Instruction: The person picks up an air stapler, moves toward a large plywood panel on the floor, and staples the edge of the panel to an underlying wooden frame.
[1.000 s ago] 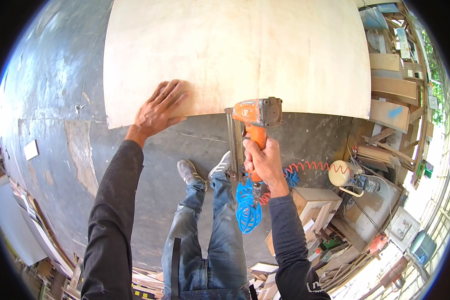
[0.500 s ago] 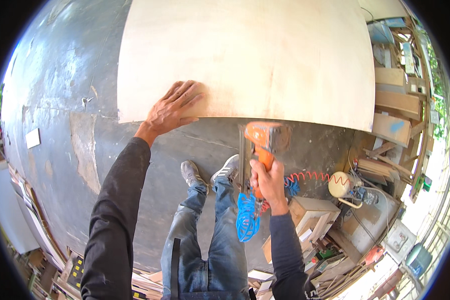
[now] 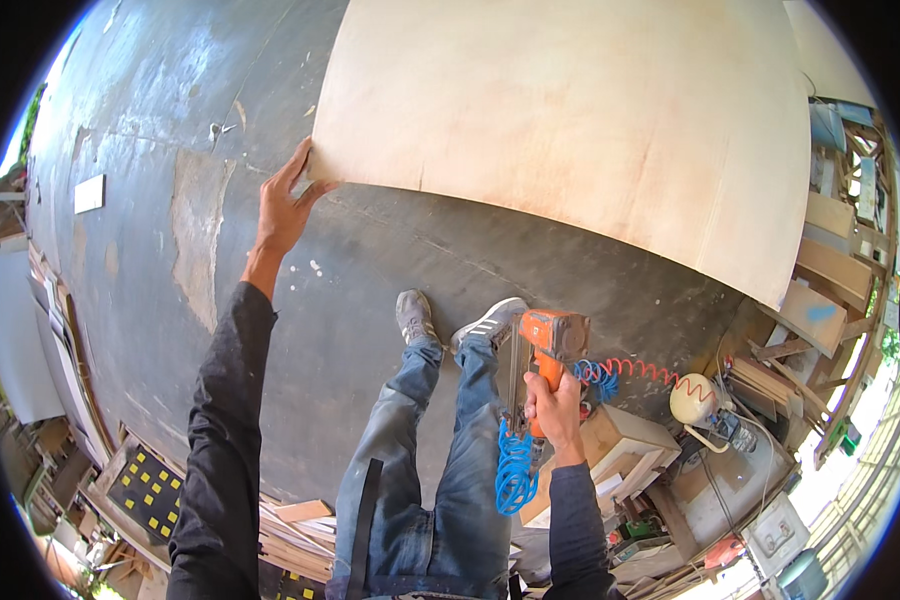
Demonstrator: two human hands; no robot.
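Observation:
A large pale plywood sheet (image 3: pixel 570 110) fills the upper middle, its near edge running at a slant. At its near left corner is my left hand (image 3: pixel 285 205), thumb on the near edge and fingers along the left side, gripping the corner. My right hand (image 3: pixel 557 405) is wrapped round the handle of an orange nail gun (image 3: pixel 553 335). I hold the gun upright, away from the sheet and below its near edge. A blue coiled hose (image 3: pixel 515 470) hangs beside the gun's handle.
A red coiled hose (image 3: pixel 640 372) stretches to a cream air compressor (image 3: pixel 692 398) on the right. Wooden boxes (image 3: pixel 620 445) stand near my right arm. Planks and offcuts (image 3: pixel 835 270) are piled at far right. A small white tile-like piece (image 3: pixel 89 194) lies on the grey floor (image 3: pixel 140 300).
My left hand has slid from the near edge of the sheet to its left corner. The nail gun has come lower, away from the sheet. The view has turned, so the sheet appears tilted.

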